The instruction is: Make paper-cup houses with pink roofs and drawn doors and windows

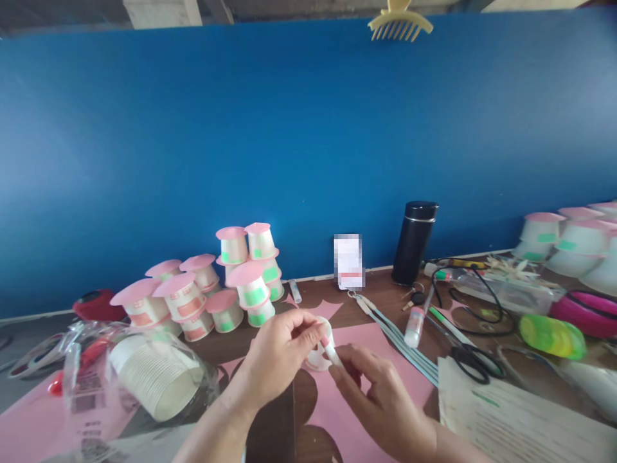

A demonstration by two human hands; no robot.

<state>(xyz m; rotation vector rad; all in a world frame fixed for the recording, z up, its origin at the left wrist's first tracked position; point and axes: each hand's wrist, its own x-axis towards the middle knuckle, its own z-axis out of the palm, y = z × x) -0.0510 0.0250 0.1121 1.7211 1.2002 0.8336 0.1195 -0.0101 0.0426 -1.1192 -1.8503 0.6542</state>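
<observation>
My left hand [279,350] and my right hand [373,389] meet over a pink paper sheet [337,405] on the brown table. Both pinch a small white paper cup [322,350] between them; the left fingers curl over its rim, the right fingertips press its side. The cup lies tilted, mouth toward the left hand. Behind them stands a pile of finished white cups with pink round tops and green or red patches [212,289].
A bag of stacked white cups [154,376] lies at left. A black flask [413,243], a glue tube [414,321], scissors [475,363], a lanyard [400,341], printed paper [520,418], a green-yellow object [552,335] and more topped cups [569,241] lie right. A blue wall [308,141] stands behind.
</observation>
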